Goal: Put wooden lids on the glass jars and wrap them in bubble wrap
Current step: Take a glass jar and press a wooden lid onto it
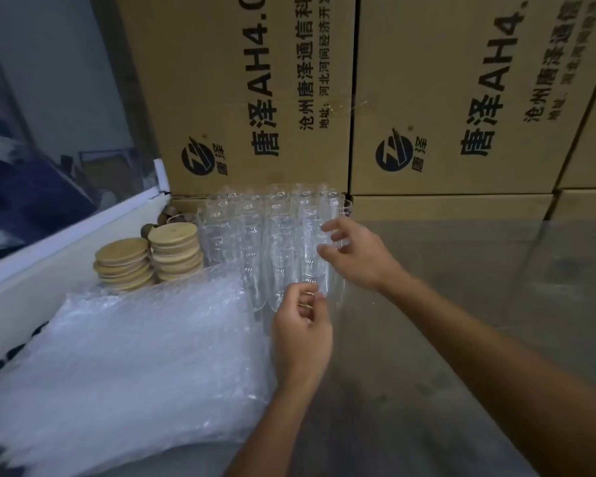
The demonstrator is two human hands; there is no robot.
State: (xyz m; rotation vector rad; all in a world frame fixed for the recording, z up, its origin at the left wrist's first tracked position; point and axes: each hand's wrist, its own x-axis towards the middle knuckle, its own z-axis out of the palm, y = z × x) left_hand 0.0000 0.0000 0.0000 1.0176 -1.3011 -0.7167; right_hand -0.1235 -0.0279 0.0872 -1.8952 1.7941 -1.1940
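A soft stack of bubble wrap [124, 356] with small round cells lies in the lower left of the frame on the grey worktop [461, 304]. In the centre, clear glass jars [255, 235] stand upright, long axis vertical, mouths up. The left hand [301, 333] hovers with loosely curled fingers, holding nothing. The right hand [355, 258] has spread fingers touching one jar [315, 249]. Round wooden lids [152, 259] lie flat in two piles at left.

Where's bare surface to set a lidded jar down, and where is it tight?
Free: the grey tabletop right of the glass jars, below the cardboard boxes, and the strip between both forearms. Crowded: the left side, where bubble wrap, wooden lids and jars sit packed against the white ledge.
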